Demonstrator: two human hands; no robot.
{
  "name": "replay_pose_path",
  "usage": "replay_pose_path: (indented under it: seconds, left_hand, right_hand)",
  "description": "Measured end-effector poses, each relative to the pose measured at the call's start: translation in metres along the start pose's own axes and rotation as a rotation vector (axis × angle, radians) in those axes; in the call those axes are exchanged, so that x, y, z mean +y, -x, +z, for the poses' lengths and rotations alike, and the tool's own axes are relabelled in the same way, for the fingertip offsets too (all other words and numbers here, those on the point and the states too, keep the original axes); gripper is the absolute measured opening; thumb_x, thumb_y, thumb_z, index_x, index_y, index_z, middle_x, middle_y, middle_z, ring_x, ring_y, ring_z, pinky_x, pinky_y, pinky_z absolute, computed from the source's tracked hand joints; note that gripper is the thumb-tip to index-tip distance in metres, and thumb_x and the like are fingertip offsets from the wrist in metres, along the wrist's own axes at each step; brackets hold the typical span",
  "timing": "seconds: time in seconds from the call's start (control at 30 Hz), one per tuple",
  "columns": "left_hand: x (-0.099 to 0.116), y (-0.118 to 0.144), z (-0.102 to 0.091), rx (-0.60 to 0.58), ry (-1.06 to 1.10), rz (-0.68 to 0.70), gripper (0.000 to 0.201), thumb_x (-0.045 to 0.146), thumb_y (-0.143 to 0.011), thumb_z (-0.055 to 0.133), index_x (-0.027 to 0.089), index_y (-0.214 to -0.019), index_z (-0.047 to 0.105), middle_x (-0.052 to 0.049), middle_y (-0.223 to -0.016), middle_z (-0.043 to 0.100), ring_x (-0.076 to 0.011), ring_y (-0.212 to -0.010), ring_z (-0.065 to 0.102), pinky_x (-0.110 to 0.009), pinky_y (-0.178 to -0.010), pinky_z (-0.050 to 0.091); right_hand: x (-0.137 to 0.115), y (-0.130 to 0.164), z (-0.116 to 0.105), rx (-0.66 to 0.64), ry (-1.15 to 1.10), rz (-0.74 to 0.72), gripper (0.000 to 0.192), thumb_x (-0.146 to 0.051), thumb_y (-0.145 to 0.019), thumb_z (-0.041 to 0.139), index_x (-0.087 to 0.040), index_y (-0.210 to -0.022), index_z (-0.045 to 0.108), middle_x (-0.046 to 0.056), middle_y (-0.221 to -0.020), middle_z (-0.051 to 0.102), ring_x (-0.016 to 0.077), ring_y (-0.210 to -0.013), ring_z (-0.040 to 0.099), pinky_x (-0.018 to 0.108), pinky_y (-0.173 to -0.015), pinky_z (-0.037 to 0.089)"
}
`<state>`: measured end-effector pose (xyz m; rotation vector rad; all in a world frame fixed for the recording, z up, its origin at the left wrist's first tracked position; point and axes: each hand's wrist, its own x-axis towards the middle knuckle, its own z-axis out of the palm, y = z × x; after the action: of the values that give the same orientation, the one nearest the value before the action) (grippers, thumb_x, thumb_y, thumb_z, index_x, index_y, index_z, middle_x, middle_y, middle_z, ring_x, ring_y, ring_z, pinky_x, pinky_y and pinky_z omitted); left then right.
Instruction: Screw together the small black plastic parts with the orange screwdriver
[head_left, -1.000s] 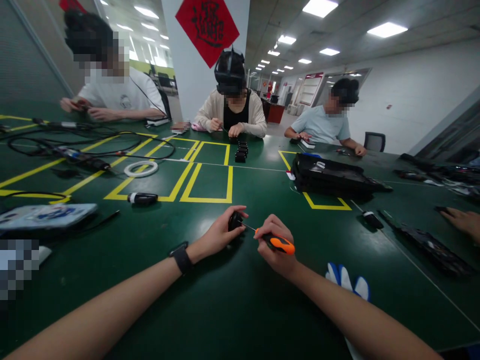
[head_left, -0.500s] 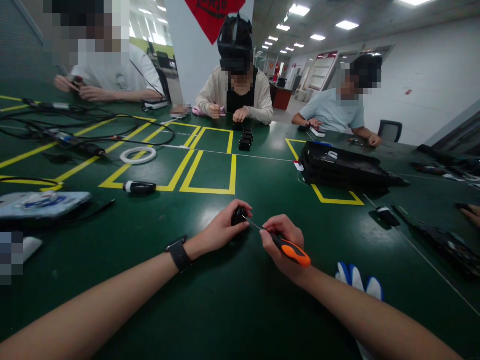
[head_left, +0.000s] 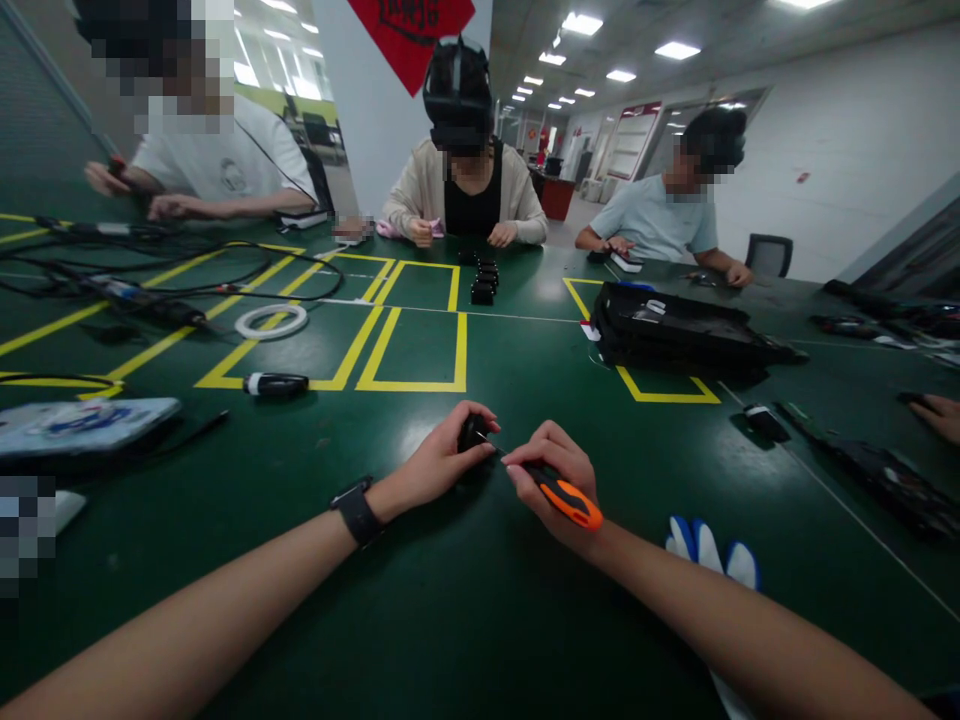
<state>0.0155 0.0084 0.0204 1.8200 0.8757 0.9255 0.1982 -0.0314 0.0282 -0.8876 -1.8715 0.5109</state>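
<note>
My left hand (head_left: pixel 450 445), with a dark watch on its wrist, grips a small rounded black object (head_left: pixel 472 432) just above the green table (head_left: pixel 420 620). What kind of object it is I cannot make out, since fingers cover part of it. In my right hand (head_left: pixel 553 475) is a screwdriver (head_left: pixel 568 499) with an orange and black handle. Its thin metal shaft points left, and the tip meets or nearly meets the black object. Both hands are close together in the middle of the view.
A white and blue glove (head_left: pixel 701 545) lies beside my right forearm. Farther off are a black bag-like case (head_left: pixel 667 325), a white ring (head_left: pixel 271 321), a black cylindrical piece (head_left: pixel 276 384), tangled cables (head_left: pixel 150 290) and a phone-like slab (head_left: pixel 82 425). Several people sit around the table.
My right hand has moved slightly left with the screwdriver, closer to my left hand, so less of the shaft shows. The person opposite has drawn a hand back from the small black blocks.
</note>
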Motion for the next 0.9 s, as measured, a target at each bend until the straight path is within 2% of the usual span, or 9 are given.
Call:
replay_pose_path:
  seconds: [0.17,0.27,0.53,0.67,0.9]
  left_hand:
    - [-0.0009,0.0006,0.0012,-0.011,-0.016,0.003,0.029,0.021,-0.079,0.052,0.020,-0.107,0.044,-0.005,-0.104,0.055,-0.0162,-0.097,0.052,-0.035,-0.088,0.040]
    - [-0.0011,0.0006,0.0021,-0.002,-0.032,0.004,0.030,0.021,-0.079,0.052,0.020,-0.108,0.044,-0.005,-0.104,0.055,-0.0162,-0.096,0.052,-0.036,-0.088,0.040]
    - [0.0013,0.0024,0.0028,-0.010,-0.039,-0.003,0.030,0.021,-0.080,0.050,0.020,-0.109,0.043,-0.005,-0.103,0.055,-0.0160,-0.096,0.052,-0.035,-0.086,0.041]
    - [0.0002,0.0022,0.0030,0.002,-0.042,0.015,0.030,0.020,-0.080,0.051,0.020,-0.109,0.043,-0.005,-0.103,0.054,-0.0158,-0.095,0.052,-0.035,-0.086,0.041]
    - [-0.0009,0.0027,0.0024,-0.016,-0.018,0.010,0.031,0.021,-0.080,0.051,0.020,-0.111,0.042,-0.005,-0.103,0.054,-0.0149,-0.092,0.053,-0.033,-0.083,0.042]
  right_hand:
    - [0.0014,-0.0015,-0.0009,-0.004,-0.035,0.104,0.015,-0.024,-0.083,0.046,-0.018,-0.086,0.060,0.000,-0.070,0.052,0.0107,-0.061,0.048,0.025,-0.057,0.040]
    - [0.0008,0.0002,-0.0013,-0.011,-0.050,0.154,0.013,-0.024,-0.082,0.049,-0.019,-0.091,0.056,-0.003,-0.064,0.050,0.0090,-0.053,0.045,0.022,-0.052,0.037]
    - [-0.0032,0.0007,-0.0036,-0.030,-0.028,0.107,0.008,-0.022,-0.080,0.049,-0.018,-0.080,0.056,-0.001,-0.069,0.055,0.0100,-0.057,0.050,0.023,-0.054,0.040]
    - [-0.0042,0.0008,-0.0040,-0.014,-0.011,0.087,0.008,-0.022,-0.080,0.050,-0.018,-0.077,0.056,-0.002,-0.065,0.053,0.0090,-0.054,0.048,0.022,-0.052,0.039]
    - [-0.0045,0.0014,-0.0030,-0.013,-0.015,0.072,0.008,-0.021,-0.080,0.050,-0.017,-0.077,0.057,-0.001,-0.066,0.054,0.0094,-0.056,0.049,0.022,-0.053,0.040]
